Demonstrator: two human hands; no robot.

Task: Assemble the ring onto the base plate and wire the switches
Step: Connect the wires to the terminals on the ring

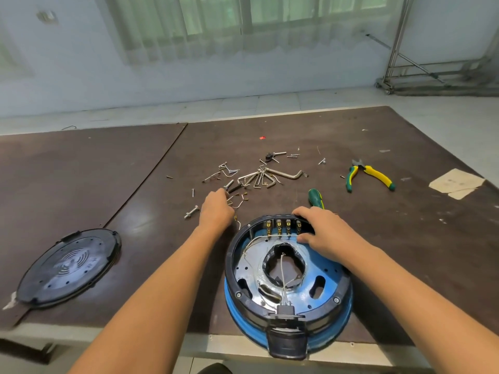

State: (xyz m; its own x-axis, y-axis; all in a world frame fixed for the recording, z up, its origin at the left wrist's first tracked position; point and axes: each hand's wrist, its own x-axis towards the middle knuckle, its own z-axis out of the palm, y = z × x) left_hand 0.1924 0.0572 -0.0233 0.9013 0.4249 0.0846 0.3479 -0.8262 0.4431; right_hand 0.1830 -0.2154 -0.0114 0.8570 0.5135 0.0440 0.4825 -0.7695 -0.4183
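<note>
Left hand (216,209): down among the loose screws (228,184), fingers curled; whether it pinches one, cannot tell.
Right hand (321,230): grasps the far rim of the ring (232,265), beside the switches (283,225).
Ring's place: seated on the blue base plate (324,268), at the table's (405,238) near edge, partly overhanging.
Handling: likely rigid and weighty; thin wires (283,263) look fragile, so hold the rim.
Room: open tabletop to the right; screwdriver (315,197) just beyond; black cover (67,265) well apart to the left.
</note>
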